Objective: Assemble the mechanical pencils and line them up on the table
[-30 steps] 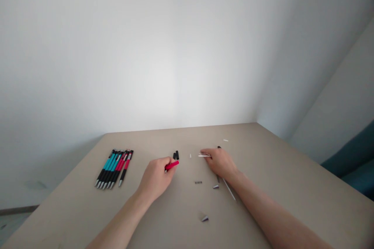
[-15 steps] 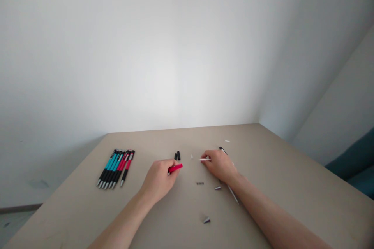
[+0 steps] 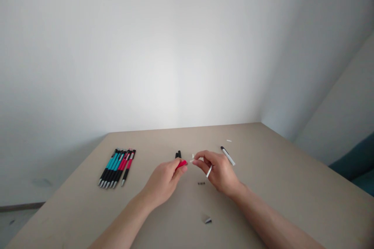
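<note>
My left hand is closed around a red pen barrel, its end pointing right. My right hand pinches a small white pen part between thumb and forefinger, just right of the barrel's end. A thin white stick, looking like a pen refill, is tucked in the same hand's other fingers. Behind the pinch stands another tiny white piece. Two black grips lie beyond my left hand. Between the forearms are a spring and a silver cone tip.
Several blue and red pens with black grips lie in a row at the left of the table. A white pen piece with a black end rests past my right hand, and a small white strip lies farther back.
My right hand has moved left, close to the red barrel, and now pinches a small white part. The white stick has turned downward in its fingers. A second silver tip is no longer visible.
</note>
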`<state>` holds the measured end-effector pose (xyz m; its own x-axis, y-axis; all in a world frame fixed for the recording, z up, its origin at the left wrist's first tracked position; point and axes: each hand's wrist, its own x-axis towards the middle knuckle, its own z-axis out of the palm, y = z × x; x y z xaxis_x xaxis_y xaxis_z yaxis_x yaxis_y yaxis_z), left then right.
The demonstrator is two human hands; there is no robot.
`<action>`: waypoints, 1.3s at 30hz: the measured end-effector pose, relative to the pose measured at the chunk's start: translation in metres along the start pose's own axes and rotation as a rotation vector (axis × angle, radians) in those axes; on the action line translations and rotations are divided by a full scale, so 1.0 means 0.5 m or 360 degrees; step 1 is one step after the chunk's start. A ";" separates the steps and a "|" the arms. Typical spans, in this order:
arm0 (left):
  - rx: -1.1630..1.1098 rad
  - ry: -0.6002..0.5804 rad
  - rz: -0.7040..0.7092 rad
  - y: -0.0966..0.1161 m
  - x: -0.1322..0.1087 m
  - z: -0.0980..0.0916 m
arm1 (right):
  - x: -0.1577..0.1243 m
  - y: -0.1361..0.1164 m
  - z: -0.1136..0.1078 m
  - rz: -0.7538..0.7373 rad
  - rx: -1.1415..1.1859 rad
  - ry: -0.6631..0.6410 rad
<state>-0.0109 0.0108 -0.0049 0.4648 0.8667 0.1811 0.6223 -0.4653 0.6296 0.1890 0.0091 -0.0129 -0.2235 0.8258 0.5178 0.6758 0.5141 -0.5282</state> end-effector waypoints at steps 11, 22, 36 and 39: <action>-0.0074 -0.0111 0.0055 0.012 -0.007 0.002 | -0.003 -0.017 -0.003 -0.0289 0.0007 -0.0055; -0.0991 -0.0207 0.0071 0.023 -0.007 0.016 | -0.018 -0.038 -0.023 0.0059 0.0669 0.0190; -0.1584 -0.0670 -0.0222 0.018 -0.005 0.035 | -0.018 -0.035 0.018 0.0317 0.1405 0.0030; -0.1637 -0.0707 -0.0261 0.025 -0.006 0.031 | -0.020 -0.035 0.019 0.0322 0.1449 -0.0034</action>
<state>0.0055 -0.0004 -0.0092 0.7355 0.6675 -0.1163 -0.0216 0.1947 0.9806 0.1727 -0.0059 -0.0154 -0.1805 0.9188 0.3509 -0.1057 0.3366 -0.9357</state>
